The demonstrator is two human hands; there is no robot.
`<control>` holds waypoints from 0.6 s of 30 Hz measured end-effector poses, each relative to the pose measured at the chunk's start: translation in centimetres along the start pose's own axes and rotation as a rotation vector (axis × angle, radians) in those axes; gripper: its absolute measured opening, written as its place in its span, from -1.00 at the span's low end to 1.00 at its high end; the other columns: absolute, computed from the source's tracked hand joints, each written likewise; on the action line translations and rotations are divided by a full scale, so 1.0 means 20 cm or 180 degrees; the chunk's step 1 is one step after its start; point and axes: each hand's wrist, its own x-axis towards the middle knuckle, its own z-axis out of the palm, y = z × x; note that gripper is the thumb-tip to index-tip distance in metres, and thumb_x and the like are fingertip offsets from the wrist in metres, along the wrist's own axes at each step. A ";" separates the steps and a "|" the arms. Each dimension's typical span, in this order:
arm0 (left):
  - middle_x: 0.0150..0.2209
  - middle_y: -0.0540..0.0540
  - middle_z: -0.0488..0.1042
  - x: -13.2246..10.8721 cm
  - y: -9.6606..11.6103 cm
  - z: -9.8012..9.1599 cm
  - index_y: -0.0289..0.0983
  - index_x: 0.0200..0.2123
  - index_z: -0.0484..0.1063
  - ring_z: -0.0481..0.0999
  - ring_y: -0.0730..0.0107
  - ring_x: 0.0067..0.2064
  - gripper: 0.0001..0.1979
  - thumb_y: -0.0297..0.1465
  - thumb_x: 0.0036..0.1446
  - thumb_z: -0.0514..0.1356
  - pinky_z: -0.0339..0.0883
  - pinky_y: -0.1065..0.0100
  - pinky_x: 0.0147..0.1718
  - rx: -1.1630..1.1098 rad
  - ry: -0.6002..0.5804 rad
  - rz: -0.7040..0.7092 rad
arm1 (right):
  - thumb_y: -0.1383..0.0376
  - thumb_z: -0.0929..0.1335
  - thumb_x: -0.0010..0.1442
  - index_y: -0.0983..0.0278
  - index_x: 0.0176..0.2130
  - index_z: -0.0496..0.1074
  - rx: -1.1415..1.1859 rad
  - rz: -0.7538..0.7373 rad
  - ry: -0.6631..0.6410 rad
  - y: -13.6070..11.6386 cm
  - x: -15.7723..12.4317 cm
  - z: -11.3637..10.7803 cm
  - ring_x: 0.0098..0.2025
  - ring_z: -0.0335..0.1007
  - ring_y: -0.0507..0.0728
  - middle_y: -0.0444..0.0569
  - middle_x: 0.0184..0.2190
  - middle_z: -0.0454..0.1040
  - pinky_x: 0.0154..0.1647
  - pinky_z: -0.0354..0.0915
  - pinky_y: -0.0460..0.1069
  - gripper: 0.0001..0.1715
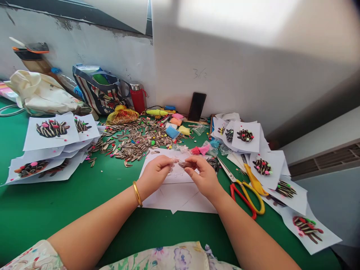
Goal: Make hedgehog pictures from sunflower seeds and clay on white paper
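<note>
The right hand (201,176) pinches a small brown piece, probably a sunflower seed (182,164), between thumb and fingertips, while the left hand (156,173) pinches a pale translucent scrap (174,161), too blurred to identify. The two pinches nearly meet above white paper sheets (171,197) lying on a green tabletop (84,225). A gold bangle (137,193) circles the left wrist. Just right of the paper lie yellow-and-red scissors (244,198). Beyond the hands spreads a heap of striped sunflower seeds (132,140) mixed with coloured bits, and paper sheets bearing seed-covered hedgehog shapes (50,129) fan out along both sides. Against the white wall (225,63) lean a black phone (197,106) and a red flask (138,98), beside a striped bag (98,92). A louvred vent (323,163) runs along the right.
</note>
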 end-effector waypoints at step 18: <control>-0.11 -0.09 0.60 -0.02 -0.01 0.03 -0.19 -0.07 0.56 0.56 0.21 -0.12 -0.68 -0.29 0.08 0.30 0.42 0.23 -0.08 -0.0309 -0.0221 -0.0363 | 0.26 0.33 0.20 0.21 -0.21 0.34 0.0609 0.0543 -0.0112 0.03 0.02 0.02 -0.30 0.47 0.10 -0.11 -0.36 0.48 -0.25 0.43 0.03 -0.88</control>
